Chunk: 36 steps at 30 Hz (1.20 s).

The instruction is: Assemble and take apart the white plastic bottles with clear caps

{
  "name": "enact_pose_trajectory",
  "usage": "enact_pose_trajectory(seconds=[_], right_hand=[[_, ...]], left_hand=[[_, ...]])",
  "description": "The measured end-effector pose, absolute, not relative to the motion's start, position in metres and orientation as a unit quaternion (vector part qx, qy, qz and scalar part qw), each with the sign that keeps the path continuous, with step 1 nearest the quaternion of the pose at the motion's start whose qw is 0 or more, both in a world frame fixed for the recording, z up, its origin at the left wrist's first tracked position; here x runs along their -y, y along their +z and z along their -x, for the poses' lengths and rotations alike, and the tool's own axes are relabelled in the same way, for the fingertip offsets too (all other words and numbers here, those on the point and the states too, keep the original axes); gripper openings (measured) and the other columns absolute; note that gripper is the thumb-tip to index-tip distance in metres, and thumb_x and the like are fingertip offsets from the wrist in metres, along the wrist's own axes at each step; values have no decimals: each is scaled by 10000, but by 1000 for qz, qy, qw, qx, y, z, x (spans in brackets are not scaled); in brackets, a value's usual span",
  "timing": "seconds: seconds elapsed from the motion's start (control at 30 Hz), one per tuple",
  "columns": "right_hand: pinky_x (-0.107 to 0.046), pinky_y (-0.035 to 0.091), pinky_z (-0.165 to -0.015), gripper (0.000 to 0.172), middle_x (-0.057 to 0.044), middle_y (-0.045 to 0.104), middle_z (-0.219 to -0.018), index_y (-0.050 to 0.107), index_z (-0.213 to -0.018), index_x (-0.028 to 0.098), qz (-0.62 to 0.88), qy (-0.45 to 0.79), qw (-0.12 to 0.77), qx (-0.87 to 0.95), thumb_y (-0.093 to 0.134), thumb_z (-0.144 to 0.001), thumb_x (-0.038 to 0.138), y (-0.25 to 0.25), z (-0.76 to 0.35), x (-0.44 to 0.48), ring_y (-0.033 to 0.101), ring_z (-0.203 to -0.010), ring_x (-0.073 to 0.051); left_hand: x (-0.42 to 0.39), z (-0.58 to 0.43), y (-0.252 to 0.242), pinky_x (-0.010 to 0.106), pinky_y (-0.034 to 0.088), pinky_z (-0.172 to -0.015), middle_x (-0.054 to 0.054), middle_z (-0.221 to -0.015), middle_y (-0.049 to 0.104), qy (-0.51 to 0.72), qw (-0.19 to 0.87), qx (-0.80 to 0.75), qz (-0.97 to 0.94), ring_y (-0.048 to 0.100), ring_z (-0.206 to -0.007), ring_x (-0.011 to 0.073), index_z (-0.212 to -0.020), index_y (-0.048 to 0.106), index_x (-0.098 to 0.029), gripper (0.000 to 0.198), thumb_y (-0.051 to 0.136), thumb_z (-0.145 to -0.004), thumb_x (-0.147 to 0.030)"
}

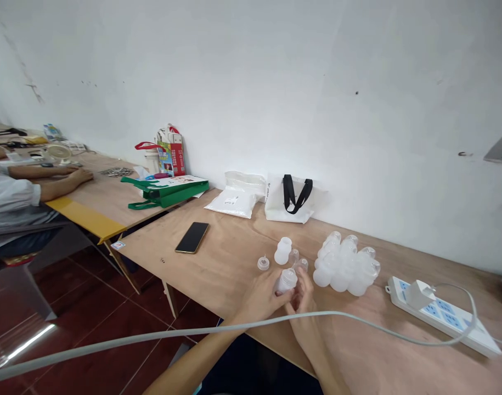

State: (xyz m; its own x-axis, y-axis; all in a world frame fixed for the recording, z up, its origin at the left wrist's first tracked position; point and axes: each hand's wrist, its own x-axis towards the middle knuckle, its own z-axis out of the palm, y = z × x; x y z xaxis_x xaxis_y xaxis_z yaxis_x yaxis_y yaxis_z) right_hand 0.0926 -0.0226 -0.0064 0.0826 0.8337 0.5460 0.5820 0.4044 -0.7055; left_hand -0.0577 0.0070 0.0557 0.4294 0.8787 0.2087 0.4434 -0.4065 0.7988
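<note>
A small translucent white plastic bottle is held upright near the table's front edge. My left hand is wrapped round its left side, the thumb across the front. My right hand closes on the bottle's right side with bent fingers, partly hiding its lower part. Just beyond my hands stands a second, uncapped white bottle. Two clear domed caps sit close by my right fingertips. Left of them lies a ring-shaped lid with a pointed tip. Several more capped bottles stand bunched to the right.
A white cable crosses in front of my forearms from a power strip at right. A phone lies left; a white parcel and bag stand by the wall. Another person's hand rests on the adjoining table.
</note>
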Motion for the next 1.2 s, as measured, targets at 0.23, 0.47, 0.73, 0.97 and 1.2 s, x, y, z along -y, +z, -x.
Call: enact_pose_trajectory(seconds=[0.23,0.47,0.73,0.97,1.2], right_hand=[[-422,613,-808,392,-134,639,-1332,547,-1330,230,525,69,511,677,511,-951,323,6,-98,22,688,-1093,-272],[-393,613,-697,446,-134,704,-1177,527,-1255,210,564,154,533,611,608,-890,452,5,-98,20,715,-952,-264],[-395,620,-751,369,-73,736,-1000,495,-1063,253,512,331,548,572,637,-900,552,8,-117,9,743,-809,-235],[-341,600,-618,495,-24,681,-973,448,-1072,263,496,370,591,517,741,-809,564,7,-122,3,711,-641,-189],[-392,618,-799,727,-76,704,-1118,518,-1366,257,503,430,516,543,798,-763,552,23,-134,7,745,-789,-222]], left_hand=[[-8,63,64,358,495,-948,35,-1223,699,317,426,-366,-764,644,-1088,253,-1338,592,-277,423,532,-974,-483],[-14,65,61,390,399,-1135,42,-1468,576,335,486,-299,-750,531,-1337,269,-1463,499,-287,493,483,-1011,-485],[-22,55,29,371,462,-1046,43,-1317,677,347,404,-402,-745,627,-1188,248,-1285,619,-256,425,494,-993,-538],[-33,63,19,404,484,-990,112,-1273,623,305,391,-405,-768,607,-1158,283,-1305,464,-217,768,836,-710,-529],[-43,76,23,371,496,-846,78,-1102,655,266,363,-368,-814,624,-982,254,-1105,553,-180,569,811,-753,-547]])
